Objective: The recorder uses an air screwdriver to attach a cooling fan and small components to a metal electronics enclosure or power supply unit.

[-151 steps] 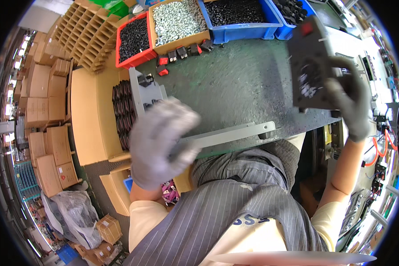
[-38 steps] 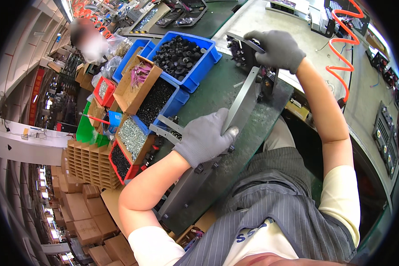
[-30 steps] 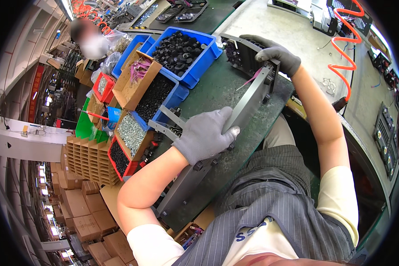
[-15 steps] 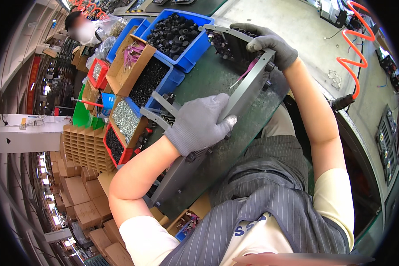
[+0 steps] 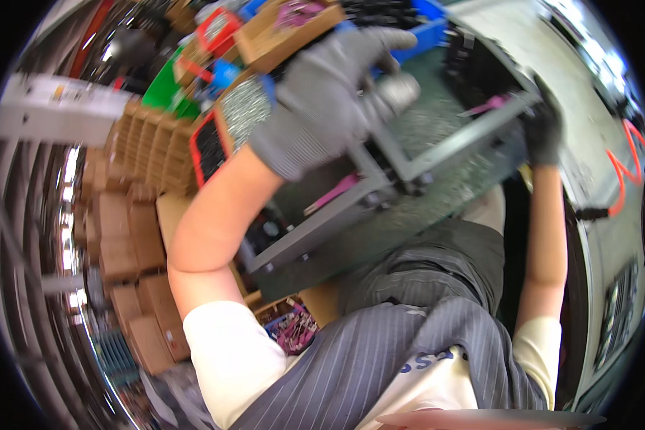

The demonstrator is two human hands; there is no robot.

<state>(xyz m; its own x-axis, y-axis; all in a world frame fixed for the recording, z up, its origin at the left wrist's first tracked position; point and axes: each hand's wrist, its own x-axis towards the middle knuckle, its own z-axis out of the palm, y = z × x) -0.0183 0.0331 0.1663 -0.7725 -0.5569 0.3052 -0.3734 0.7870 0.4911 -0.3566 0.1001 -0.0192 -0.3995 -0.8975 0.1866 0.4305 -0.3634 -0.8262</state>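
Note:
My left hand (image 5: 319, 107), in a grey glove and smeared by motion, is raised above the left metal frame near the parts bins. Its index finger points out and its thumb stands apart; nothing shows in its grasp. My right hand (image 5: 546, 125), also gloved, grips the outer end of the right grey metal frame (image 5: 473, 132). A second grey metal frame (image 5: 315, 223) lies to its left, the two corners close together. Inside each frame lies a pink strip with a pale tip, one on the left (image 5: 337, 192) and one on the right (image 5: 489, 104).
Beyond the frames stand a blue bin (image 5: 428, 32) of black parts, a cardboard tray (image 5: 269, 43) of pink pieces and a box of silver screws (image 5: 245, 111). Stacked cartons (image 5: 125, 236) fill the left. A coiled orange hose (image 5: 620, 168) hangs at right.
The right frame has come down onto the bench beside the left one. My left hand has let go and risen up and away; my right hand has slid outward and down. The view has turned.

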